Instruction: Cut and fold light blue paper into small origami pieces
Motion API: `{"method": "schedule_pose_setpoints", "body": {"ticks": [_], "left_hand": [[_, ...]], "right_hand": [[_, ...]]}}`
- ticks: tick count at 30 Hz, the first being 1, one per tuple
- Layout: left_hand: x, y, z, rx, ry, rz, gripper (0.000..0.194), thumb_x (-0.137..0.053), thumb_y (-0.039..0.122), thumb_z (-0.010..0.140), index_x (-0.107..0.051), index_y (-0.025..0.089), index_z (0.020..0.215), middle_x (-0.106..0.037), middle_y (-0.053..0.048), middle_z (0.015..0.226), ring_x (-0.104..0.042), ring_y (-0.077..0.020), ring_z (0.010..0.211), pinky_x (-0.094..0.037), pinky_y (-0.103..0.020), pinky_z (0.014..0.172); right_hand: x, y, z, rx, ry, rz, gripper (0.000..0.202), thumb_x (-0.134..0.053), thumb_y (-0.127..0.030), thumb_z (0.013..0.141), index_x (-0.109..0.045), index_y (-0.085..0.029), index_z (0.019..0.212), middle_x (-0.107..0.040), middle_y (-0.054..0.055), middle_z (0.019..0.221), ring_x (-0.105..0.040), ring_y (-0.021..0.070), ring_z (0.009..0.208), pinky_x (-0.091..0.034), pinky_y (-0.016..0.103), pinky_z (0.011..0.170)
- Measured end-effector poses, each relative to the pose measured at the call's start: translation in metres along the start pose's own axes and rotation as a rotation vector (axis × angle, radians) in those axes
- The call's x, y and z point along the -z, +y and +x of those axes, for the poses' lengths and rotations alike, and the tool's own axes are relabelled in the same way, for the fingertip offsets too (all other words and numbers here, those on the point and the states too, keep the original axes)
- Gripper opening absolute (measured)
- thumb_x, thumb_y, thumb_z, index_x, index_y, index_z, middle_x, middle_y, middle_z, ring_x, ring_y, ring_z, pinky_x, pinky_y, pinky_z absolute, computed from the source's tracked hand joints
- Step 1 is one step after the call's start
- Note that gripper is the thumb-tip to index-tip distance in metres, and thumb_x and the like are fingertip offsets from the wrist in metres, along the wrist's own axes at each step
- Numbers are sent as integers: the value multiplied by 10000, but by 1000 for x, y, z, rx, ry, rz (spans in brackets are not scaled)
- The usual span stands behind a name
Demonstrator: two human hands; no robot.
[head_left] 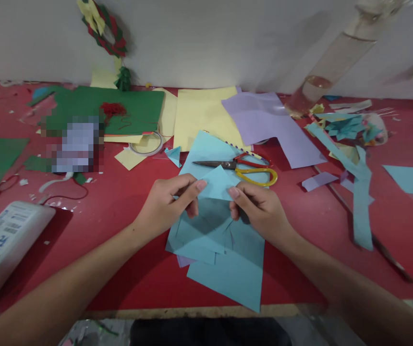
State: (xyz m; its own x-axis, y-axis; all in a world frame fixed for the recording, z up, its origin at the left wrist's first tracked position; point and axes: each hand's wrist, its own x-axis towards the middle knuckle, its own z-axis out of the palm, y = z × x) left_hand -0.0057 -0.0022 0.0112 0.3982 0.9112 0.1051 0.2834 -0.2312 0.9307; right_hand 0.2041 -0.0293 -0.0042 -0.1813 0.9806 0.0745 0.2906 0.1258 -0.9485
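A small piece of light blue paper [218, 184] is stretched between my two hands, one pointed corner facing away from me. My left hand [172, 199] pinches its left end between thumb and fingers. On the right end, my right hand [259, 206] pinches in the same way. Below the hands lie overlapping sheets of blue paper [242, 274], with a bit of purple showing under them. Just beyond the held piece, scissors [224, 165] with one red and one yellow handle rest on blue paper, blades pointing left.
Yellow paper [206, 113], purple paper [257, 115] and green paper [141, 110] lie toward the wall. A tape roll [147, 153] and a blurred-out phone [77, 144] are left. Right stand a clear bottle [332, 67] and paper scraps [361, 202]. A white power bank [8, 245] sits front left.
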Motion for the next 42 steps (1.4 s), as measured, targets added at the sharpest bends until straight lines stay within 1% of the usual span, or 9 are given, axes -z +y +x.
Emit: {"method": "schedule_pose_setpoints", "body": {"ticks": [4, 9, 21, 31, 36, 42], "left_hand": [[-1, -2, 1, -40, -22, 47, 389, -516, 318, 984, -531, 170, 625, -638, 56, 517, -578, -34, 470, -423, -111, 495], [-3, -2, 0, -93, -55, 94, 409, -508, 299, 987, -549, 166, 603, -649, 48, 524, -603, -42, 489, -447, -123, 535], [-2, 0, 1, -69, -64, 115, 424, -500, 329, 987, -561, 178, 596, -662, 31, 532, -596, -70, 485, -465, -158, 533], [-2, -1, 0, -62, -69, 106, 400, -512, 283, 980, -579, 174, 601, -668, 36, 543, -606, -62, 503, -451, -148, 534], [-3, 0, 0, -63, -74, 96, 403, -513, 306, 983, -586, 171, 611, -667, 32, 545, -610, -63, 508, -456, -145, 538], [-3, 0, 1, -66, -78, 89, 399, -509, 292, 985, -587, 173, 611, -669, 34, 549, -615, -62, 512, -462, -143, 548]], "right_hand": [[0, 1, 1, 2, -7, -9, 424, -519, -444, 969, -541, -198, 624, -575, -37, 519, -509, 62, 466, -401, 186, 468], [0, 1, 1, -3, -20, -20, 435, -519, -466, 962, -529, -201, 617, -581, -34, 517, -515, 71, 471, -401, 197, 471], [-1, -3, 1, -23, -11, -49, 470, -512, -514, 951, -529, -207, 595, -583, -19, 512, -502, 87, 464, -417, 219, 466], [0, -2, 1, -16, -3, -33, 468, -528, -503, 947, -537, -200, 591, -583, -25, 511, -505, 76, 466, -404, 205, 468], [0, -4, 1, -28, 6, -43, 482, -524, -532, 940, -540, -203, 588, -582, -20, 510, -495, 79, 457, -404, 212, 457], [0, -4, 1, -20, 3, -35, 475, -528, -540, 933, -536, -206, 596, -580, -22, 509, -511, 85, 463, -417, 215, 464]]}}
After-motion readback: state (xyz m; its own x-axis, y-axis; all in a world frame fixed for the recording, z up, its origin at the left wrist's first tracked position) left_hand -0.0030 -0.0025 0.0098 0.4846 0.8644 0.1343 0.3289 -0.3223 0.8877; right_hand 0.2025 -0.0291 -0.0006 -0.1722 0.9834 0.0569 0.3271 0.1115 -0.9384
